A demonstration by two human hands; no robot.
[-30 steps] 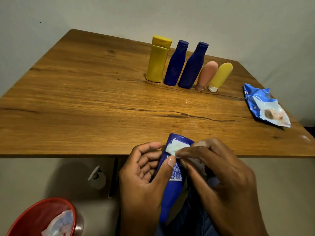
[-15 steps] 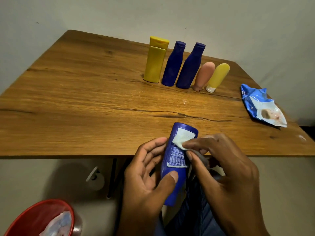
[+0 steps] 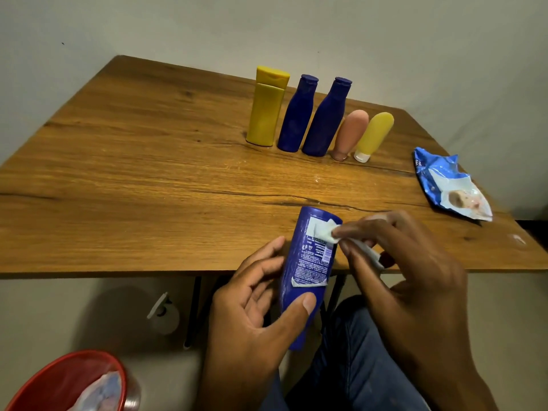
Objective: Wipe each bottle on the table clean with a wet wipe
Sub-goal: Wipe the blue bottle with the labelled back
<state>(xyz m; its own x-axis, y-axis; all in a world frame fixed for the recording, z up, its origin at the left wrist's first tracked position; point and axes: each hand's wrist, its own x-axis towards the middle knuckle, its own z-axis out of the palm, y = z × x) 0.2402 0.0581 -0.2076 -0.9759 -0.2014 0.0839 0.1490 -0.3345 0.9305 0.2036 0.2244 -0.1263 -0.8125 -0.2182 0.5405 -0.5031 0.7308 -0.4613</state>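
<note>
Blue bottle [image 3: 305, 274], label side up and base pointing away, is held over the near edge of the wooden table [image 3: 148, 179], above the person's lap. It is gripped low on its body by the left hand [image 3: 255, 315], the thumb lying across the front and the fingers curled behind. A small folded wet wipe [image 3: 326, 232] is pinched in the fingertips of the right hand [image 3: 415, 277] and pressed against the upper part of the label; a thin white object is also tucked in this hand, and what it is cannot be told. A red bin [image 3: 68, 384] containing crumpled material is seen at lower left, on the floor. A crumpled blue wipe packet [image 3: 447, 185] lies near the right edge of the table. Five more bottles are lined up at the far side, touching or nearly so: a yellow bottle [image 3: 267, 108], two dark blue bottles [image 3: 296, 114] [image 3: 326, 117], a pink tube [image 3: 350, 134] and a yellow tube [image 3: 373, 134], both tubes standing cap down.
</note>
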